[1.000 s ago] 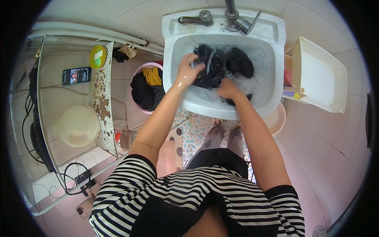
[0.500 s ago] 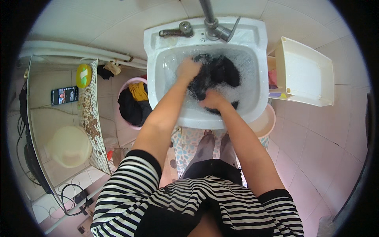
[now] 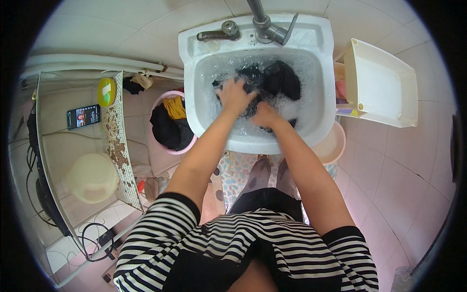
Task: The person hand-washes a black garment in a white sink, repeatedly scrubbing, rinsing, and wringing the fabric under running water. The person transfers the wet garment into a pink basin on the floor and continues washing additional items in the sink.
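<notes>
A white sink [image 3: 194, 92] holds soapy water and a soaked black garment [image 3: 283, 82], part of which bulges out of the suds on the right. My left hand [image 3: 236, 96] rests over the cloth near the sink's middle, fingers spread apart in the water. Just right of it and nearer to me, my right hand [image 3: 265, 115] is closed around a dark fold of the same garment. Its fingertips are under the cloth and foam. Behind the basin stand a grey faucet [image 3: 272, 31] and an old metal tap [image 3: 224, 32].
At left, a pink basin [image 3: 158, 101] holds black and yellow clothes. A shelf bears a phone [image 3: 83, 117], a yellow soap dish [image 3: 106, 92] and a pale round bowl [image 3: 92, 178]. On the right are a cream plastic rack [image 3: 386, 82] and a pale basin [image 3: 333, 143] under the sink.
My left hand has shifted slightly right and toward me, its fingers now spread over the cloth. My right hand stays on the garment. The whole view has shifted a little.
</notes>
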Demonstrator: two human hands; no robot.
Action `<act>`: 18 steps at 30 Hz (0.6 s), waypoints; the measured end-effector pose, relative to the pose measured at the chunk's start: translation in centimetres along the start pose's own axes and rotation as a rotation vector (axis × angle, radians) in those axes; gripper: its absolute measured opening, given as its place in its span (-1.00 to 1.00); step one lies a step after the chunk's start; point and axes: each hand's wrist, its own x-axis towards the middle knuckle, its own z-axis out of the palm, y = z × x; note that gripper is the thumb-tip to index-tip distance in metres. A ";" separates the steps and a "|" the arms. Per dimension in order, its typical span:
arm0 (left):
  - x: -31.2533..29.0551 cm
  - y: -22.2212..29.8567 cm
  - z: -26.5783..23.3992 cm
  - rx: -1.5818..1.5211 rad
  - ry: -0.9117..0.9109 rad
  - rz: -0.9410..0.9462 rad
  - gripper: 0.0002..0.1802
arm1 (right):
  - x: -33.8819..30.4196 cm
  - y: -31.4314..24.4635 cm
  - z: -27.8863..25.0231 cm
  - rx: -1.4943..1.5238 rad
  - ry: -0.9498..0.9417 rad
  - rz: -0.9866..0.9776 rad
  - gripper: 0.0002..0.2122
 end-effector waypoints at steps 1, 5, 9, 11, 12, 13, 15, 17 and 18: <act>1.2 0.4 0.4 0.078 0.008 0.026 -0.42 | 0.6 0.7 0.5 -0.017 0.007 -0.058 -0.43; 5.5 1.0 0.1 0.091 -0.069 -0.043 -0.44 | 0.2 0.2 0.3 -0.005 0.027 -0.041 -0.45; 6.4 -2.1 -1.8 -0.791 -0.272 -0.337 -0.57 | 0.9 1.2 0.6 0.086 0.025 -0.107 -0.36; 4.9 -3.9 -3.6 -1.542 -0.328 -0.554 -0.66 | 1.3 1.2 1.1 0.091 0.024 -0.100 -0.32; 3.8 -4.3 -3.9 -1.344 -0.188 -0.325 -0.66 | 1.4 1.2 1.2 0.051 0.051 -0.076 -0.32; 2.1 -4.6 -4.2 -1.134 -0.054 -0.104 -0.67 | 1.6 1.2 1.3 0.012 0.078 -0.051 -0.31; -1.1 -5.0 -3.1 -0.697 0.154 0.234 -0.66 | 1.1 0.7 0.8 0.009 0.046 -0.029 -0.33; -4.2 -3.8 -1.6 -0.301 0.121 0.293 -0.61 | 0.8 0.1 0.5 -0.077 0.012 -0.098 -0.35; -4.2 -2.8 -1.2 -0.285 0.108 0.241 -0.58 | 1.0 -0.1 0.3 -0.163 -0.002 -0.176 -0.36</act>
